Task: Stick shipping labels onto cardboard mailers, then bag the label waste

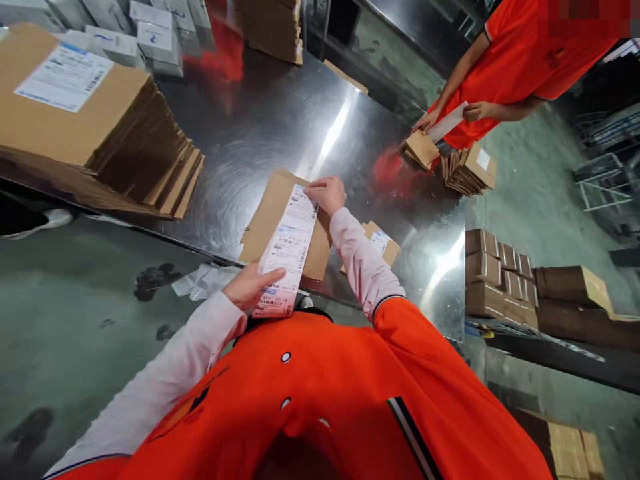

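Note:
A long strip of printed shipping labels (293,243) lies slantwise over a flat brown cardboard piece (265,217) at the edge of the metal table. My left hand (253,285) grips the strip's near end, thumb on top, just off the table edge. At the far end, my right hand (329,195) pinches the strip's upper corner against the cardboard. Beyond my right forearm, partly hidden by it, lies a small labelled cardboard piece (380,241).
A tall stack of flat cardboard (125,127) stands at left on the metal table (225,127), with white boxes (157,43) behind. Across the table a co-worker (520,67) in orange holds a white strip near small cardboard stacks (470,167). Brown cartons (500,273) are piled at right.

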{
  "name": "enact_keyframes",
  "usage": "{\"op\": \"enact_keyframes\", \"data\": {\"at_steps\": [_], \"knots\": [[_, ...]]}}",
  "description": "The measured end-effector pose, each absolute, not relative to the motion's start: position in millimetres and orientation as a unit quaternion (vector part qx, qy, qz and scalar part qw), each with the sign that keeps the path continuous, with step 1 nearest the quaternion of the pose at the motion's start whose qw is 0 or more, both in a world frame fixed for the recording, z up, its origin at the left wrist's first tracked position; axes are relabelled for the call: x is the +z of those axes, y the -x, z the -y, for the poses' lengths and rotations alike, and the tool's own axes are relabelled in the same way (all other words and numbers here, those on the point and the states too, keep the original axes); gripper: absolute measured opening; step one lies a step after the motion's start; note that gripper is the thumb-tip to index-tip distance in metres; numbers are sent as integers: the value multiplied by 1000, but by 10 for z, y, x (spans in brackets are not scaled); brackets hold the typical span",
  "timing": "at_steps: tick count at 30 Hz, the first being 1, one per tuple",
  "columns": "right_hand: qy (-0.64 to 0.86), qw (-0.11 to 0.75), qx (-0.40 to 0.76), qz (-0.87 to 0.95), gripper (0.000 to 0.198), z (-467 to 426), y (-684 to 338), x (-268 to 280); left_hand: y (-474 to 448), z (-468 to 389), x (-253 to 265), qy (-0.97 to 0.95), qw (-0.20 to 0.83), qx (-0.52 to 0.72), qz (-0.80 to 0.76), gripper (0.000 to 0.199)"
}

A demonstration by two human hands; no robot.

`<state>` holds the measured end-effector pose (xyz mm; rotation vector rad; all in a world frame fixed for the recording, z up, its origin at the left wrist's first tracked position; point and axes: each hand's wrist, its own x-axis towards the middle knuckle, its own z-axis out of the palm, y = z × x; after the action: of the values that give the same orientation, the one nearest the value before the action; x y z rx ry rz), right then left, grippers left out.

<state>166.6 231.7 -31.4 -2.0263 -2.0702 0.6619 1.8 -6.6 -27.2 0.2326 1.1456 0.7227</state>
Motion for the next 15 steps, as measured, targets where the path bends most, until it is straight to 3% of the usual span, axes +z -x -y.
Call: {"op": "enact_keyframes", "data": {"at_steps": [3, 8, 12, 15], "knots": [[663, 81, 163, 726, 72, -2230, -1656, -264, 92, 469, -411, -147, 753, 297, -568, 61], [475, 67, 195, 855, 53, -1835, -1468, -259, 503, 879, -366, -142, 738, 240, -615, 50], [359, 69, 281, 887, 60, -1199, -1471, -277, 623, 464, -30, -88, 663, 367, -647, 59], [248, 77, 364, 895, 41, -727, -1710, -220, 501, -65, 95, -129, 568, 435, -687, 39]]}}
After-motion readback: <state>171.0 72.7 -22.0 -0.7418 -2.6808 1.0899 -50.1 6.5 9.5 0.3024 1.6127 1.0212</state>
